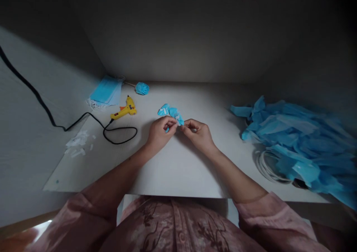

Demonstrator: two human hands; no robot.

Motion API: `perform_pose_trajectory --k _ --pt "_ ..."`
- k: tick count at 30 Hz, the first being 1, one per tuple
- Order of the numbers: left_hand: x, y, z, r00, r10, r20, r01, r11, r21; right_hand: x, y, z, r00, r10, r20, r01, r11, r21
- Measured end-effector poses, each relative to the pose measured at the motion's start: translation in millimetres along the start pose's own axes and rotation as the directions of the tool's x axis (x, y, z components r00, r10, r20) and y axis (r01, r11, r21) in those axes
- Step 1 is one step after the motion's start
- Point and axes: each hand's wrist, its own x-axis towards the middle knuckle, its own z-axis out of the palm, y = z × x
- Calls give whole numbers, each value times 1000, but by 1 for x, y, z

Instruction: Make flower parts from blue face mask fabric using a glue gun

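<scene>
A crumpled strip of blue and white mask fabric runs between my two hands at the middle of the white desk. My left hand pinches it from the left, thumb and fingers together. On the other side, the fingertips of my right hand are closed on its right end. White patches show along the strip's far part, and a bit of blue pokes out under my left fingers. Part of the fabric is hidden behind the fingers.
A yellow glue gun with a black cord lies to the left. Behind it are blue face masks and a blue fabric rose. White scraps sit front left. A large blue fabric heap and a white cable coil occupy the right.
</scene>
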Motion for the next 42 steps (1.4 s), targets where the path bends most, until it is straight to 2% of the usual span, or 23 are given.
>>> perform_pose_trajectory --k 6,16,35,39,42 --pt "2 8 -4 985 171 25 -173 971 165 0 0 0 1000 -6 1 6 1000 8" --pt "3 7 -6 969 227 94 -244 932 269 -1 1 2 999 -42 4 42 999 -23" --pt "2 11 -7 974 213 74 -226 922 314 -2 -1 2 1000 -26 17 27 1000 -16" --pt "1 12 -6 984 169 54 -177 942 285 -2 -1 3 1000 -26 14 26 1000 -16" --pt "2 11 -6 995 83 55 -93 974 207 0 1 2 1000 0 28 -1 1000 26"
